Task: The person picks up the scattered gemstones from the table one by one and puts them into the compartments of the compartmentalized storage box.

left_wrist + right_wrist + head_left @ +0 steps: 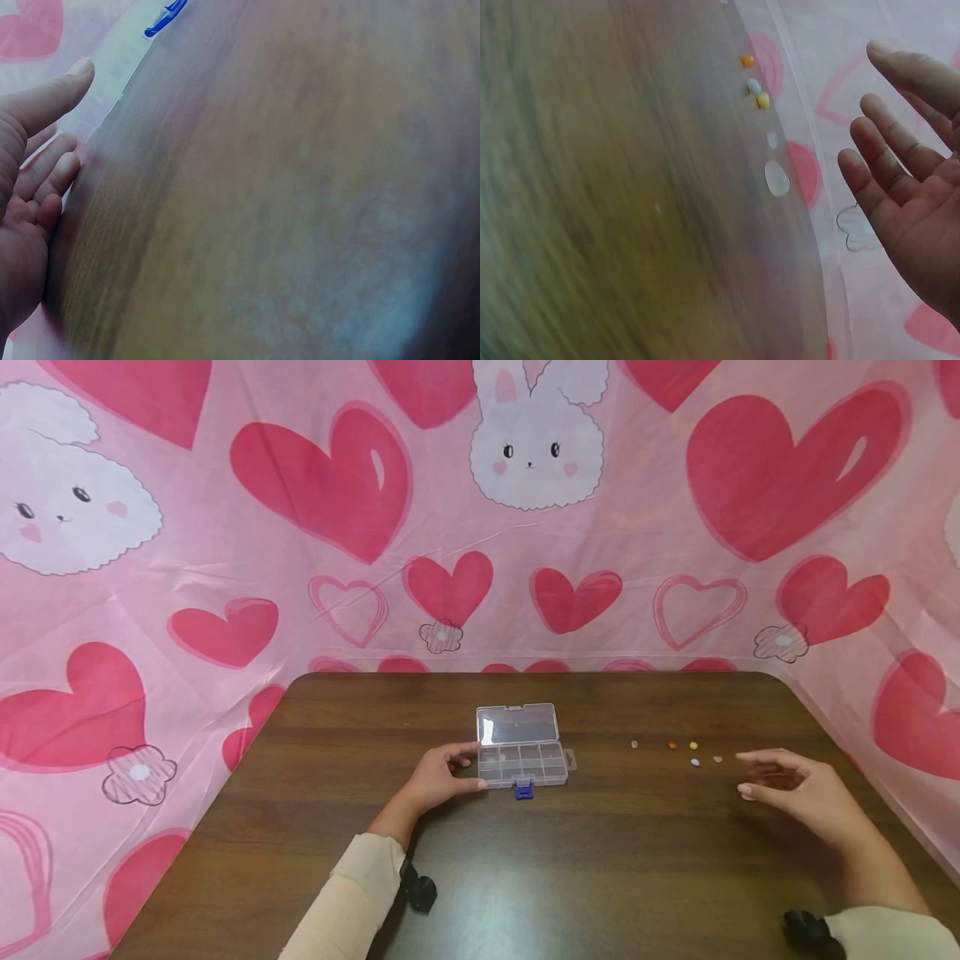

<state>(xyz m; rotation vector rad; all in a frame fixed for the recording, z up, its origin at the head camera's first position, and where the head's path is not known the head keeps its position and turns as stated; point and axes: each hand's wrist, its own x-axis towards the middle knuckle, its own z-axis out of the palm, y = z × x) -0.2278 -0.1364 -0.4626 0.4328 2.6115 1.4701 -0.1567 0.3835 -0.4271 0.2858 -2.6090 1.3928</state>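
Observation:
A clear plastic compartment box lies on the table with its lid raised at the back and its blue latch facing front. My left hand holds the box's left end, thumb at the front corner and fingers at the back corner. In the left wrist view, thumb and fingertips meet the clear edge. My right hand hovers at the right with fingers loosely bent and nothing between them. Just left of it lie small bead-like pieces: orange, yellow, whitish and pale pink.
Another small pale piece lies nearer the box. The brown wooden table has a rounded back edge, close to a pink cloth printed with hearts and rabbits. Black wrist devices sit at both sleeves.

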